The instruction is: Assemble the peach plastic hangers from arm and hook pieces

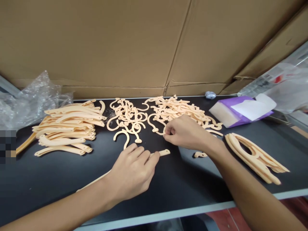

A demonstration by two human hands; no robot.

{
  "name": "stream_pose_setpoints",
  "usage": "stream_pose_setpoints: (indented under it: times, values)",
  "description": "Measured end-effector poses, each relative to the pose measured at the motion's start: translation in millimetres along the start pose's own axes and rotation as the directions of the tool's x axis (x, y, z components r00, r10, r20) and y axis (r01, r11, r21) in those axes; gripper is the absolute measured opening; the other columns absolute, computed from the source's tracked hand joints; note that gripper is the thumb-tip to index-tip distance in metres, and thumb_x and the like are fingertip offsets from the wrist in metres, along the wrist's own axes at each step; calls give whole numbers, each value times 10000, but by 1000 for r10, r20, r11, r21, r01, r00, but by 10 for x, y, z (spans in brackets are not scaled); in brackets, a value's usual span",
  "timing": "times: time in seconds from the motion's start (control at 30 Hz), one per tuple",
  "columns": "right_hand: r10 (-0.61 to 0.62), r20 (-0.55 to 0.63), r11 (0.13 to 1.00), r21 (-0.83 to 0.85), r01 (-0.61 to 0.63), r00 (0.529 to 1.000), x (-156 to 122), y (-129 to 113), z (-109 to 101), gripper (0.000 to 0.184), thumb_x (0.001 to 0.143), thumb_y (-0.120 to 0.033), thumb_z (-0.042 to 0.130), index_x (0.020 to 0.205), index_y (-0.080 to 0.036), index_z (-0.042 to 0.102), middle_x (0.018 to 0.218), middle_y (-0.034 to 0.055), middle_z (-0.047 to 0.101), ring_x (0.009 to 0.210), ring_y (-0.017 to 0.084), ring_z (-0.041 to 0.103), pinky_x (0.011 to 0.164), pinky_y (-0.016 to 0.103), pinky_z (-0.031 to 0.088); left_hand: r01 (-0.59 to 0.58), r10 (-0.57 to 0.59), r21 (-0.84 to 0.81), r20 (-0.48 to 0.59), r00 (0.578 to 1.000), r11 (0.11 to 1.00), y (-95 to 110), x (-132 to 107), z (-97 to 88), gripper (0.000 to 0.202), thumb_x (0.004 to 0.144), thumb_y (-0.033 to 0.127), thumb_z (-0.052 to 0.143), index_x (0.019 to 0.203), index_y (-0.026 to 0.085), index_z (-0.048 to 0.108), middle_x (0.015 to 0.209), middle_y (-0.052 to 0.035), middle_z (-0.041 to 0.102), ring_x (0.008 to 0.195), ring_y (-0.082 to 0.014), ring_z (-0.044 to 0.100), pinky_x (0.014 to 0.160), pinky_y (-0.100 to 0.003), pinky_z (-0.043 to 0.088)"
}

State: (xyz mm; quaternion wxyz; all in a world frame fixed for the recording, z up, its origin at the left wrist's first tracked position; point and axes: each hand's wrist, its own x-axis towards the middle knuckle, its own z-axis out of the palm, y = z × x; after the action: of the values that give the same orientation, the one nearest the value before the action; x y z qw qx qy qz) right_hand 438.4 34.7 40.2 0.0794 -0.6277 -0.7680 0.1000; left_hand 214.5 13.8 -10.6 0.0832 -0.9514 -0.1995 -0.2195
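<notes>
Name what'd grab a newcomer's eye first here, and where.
Probably, at centre, the left hand gripping a cream strip and the right hand curled at the front of a heap of small cream parts. Next, the pile of curved cream pieces at left and the purple packet at right, both standing out against the black tabletop.

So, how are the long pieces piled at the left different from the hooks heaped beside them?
The long pieces bend gently, while the hooks curl into rounder arcs. The long pieces lie roughly aligned; the hooks are jumbled, facing many ways. Each long piece looks longer than a hook. Both are pale peach, on the black tabletop.
</notes>
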Motion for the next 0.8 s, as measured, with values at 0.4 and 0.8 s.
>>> stream_pose_setpoints:
  times: [0.4,0.8]
  values:
    - [232,-356,908,412,-70,905,-64,-81,-200,195,690,-187,587,495,-186,591,495,-20,538,516,121,487,503,258,337,-2,2,12,2,1000,1000,14,-1,-6,267,877,129,557,1136,131,622,713,5,595,663,-188,549,682,-349,389]
    - [286,-337,876,472,-102,897,54,84,-78,228,777,-218,600,552,-181,617,542,-17,528,527,121,441,504,268,312,-1,1,23,8,1000,1000,16,-4,-27,314,882,146,556,1196,137,571,720,18,591,658,-190,550,683,-348,388]
